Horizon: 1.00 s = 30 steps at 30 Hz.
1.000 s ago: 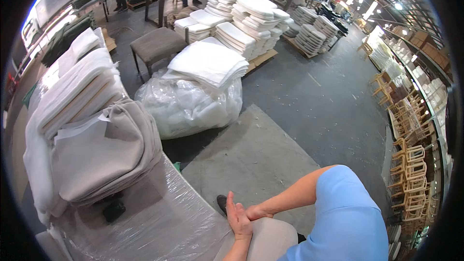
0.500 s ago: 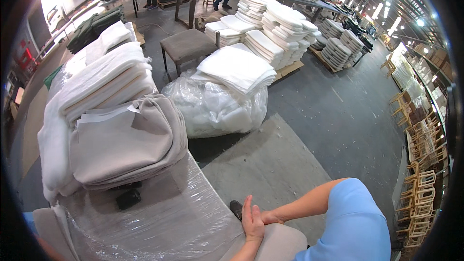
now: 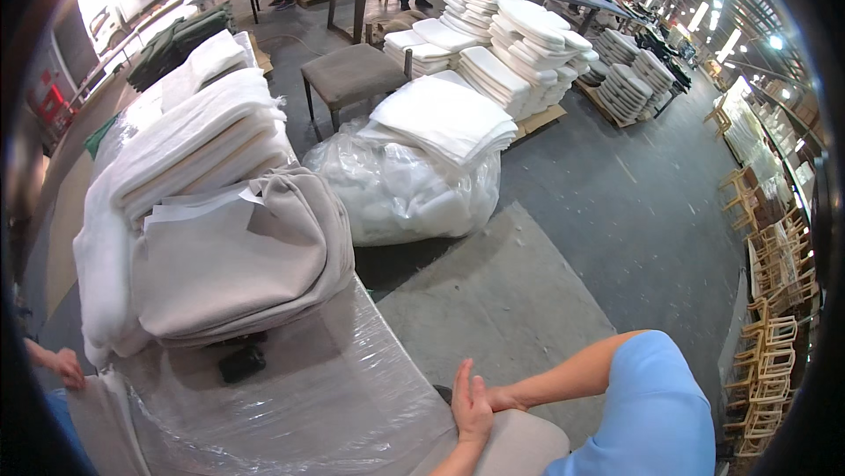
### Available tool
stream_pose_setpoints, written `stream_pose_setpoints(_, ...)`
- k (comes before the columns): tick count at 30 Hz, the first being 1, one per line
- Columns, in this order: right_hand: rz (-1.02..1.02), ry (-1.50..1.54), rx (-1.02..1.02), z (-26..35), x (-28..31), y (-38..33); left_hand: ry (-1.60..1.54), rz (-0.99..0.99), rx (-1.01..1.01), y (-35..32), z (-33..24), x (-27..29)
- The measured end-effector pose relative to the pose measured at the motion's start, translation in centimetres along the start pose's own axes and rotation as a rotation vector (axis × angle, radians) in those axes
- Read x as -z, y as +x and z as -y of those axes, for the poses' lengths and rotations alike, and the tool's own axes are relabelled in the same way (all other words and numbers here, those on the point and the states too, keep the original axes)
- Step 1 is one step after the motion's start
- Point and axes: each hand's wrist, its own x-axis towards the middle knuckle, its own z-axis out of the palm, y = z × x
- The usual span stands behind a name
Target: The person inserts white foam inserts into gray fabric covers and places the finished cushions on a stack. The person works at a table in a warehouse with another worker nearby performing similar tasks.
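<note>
My left hand (image 3: 473,410) is seen edge-on at the lower middle, fingers stretched up and holding nothing I can see. Beside it, my right hand (image 3: 503,398) reaches in from a blue sleeve; its fingers are hidden behind the left hand. Both are at the far edge of a rounded beige padded piece (image 3: 526,442), which looks like a seat cushion. To their left is a table covered in clear plastic film (image 3: 326,401). On it lies a stack of folded beige fabric (image 3: 224,256), with a small black object (image 3: 241,363) in front.
Another person's hand (image 3: 67,367) is at beige cloth (image 3: 106,419) on the lower left. White batting (image 3: 189,137) lies behind the fabric. Beyond the table are a plastic bag (image 3: 405,199) topped with white sheets, a brown chair (image 3: 352,71) and stacked white pads (image 3: 537,44). Wooden frames (image 3: 766,361) line the right.
The view has shifted slightly, so the scene sits a little further right. At the lower left, the other person's hand has come into sight by the beige cloth. My hands keep nearly the same pose.
</note>
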Motion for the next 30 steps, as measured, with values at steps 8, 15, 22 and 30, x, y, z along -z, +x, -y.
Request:
stream_pose_setpoints(8,0.000,-0.009,0.033,-0.5,0.0,0.1,-0.023,0.015,-0.005,-0.2,0.2,0.0)
stream_pose_setpoints(15,-0.134,-0.395,0.656,-0.1,1.0,0.3,0.211,0.189,-0.265,-1.1,-4.1,0.2)
stream_pose_setpoints(22,-0.483,-0.086,0.380,3.3,-3.2,-6.2,0.540,0.773,0.092,-11.1,-11.8,15.6)
stream_pose_setpoints(30,-0.666,-1.011,0.783,0.4,-8.5,-23.1,0.604,-0.193,0.250,-31.8,-8.3,28.5)
